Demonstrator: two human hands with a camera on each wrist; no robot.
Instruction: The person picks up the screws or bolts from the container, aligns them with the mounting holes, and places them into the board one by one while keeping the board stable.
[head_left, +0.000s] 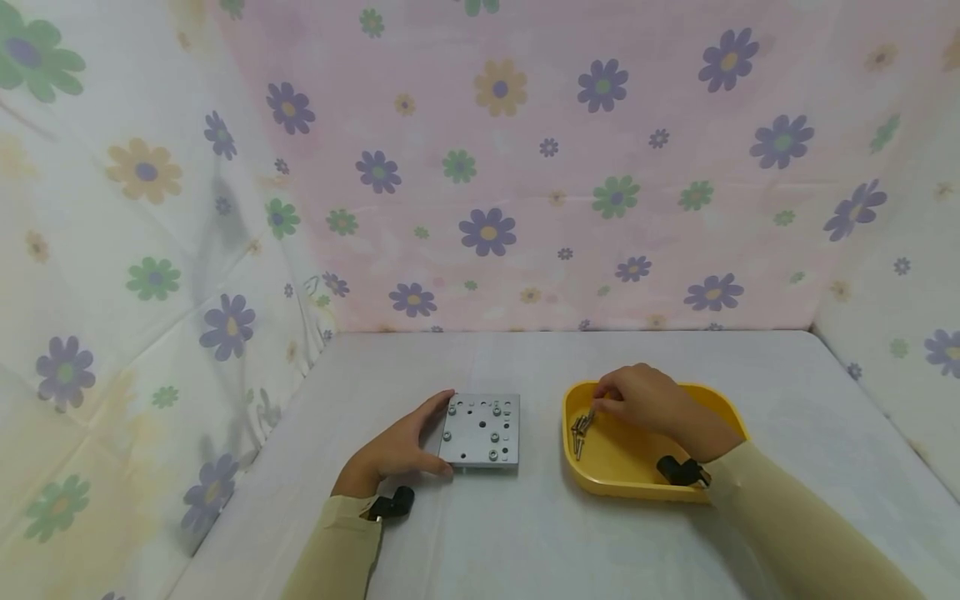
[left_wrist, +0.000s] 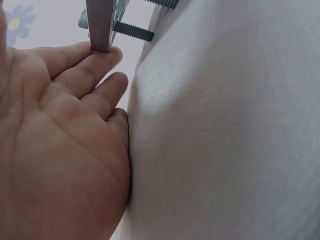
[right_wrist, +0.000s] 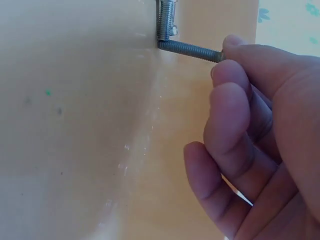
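My left hand [head_left: 401, 446] grips a square metal plate [head_left: 468, 423] by its left side, the thumb at the near corner and a finger at the far one. Several socket-head screws stand in the plate's holes. In the left wrist view, threaded shanks [left_wrist: 134, 31] stick out from the underside of the plate [left_wrist: 101, 25], and the edge of the palm lies along the table. Inside the yellow tray [head_left: 622, 486], my right hand [head_left: 648, 404] pinches one screw [right_wrist: 192, 51] by its head end, between thumb and forefinger. Its threaded tip comes right up to other screws [right_wrist: 166, 20].
Several loose screws [head_left: 579, 433] lie at the left side of the tray, which stands right of the plate on a white-covered table [head_left: 525, 542]. Flower-print cloth [head_left: 480, 167] hangs behind and at both sides. A small black camera [head_left: 393, 502] sits at each wrist.
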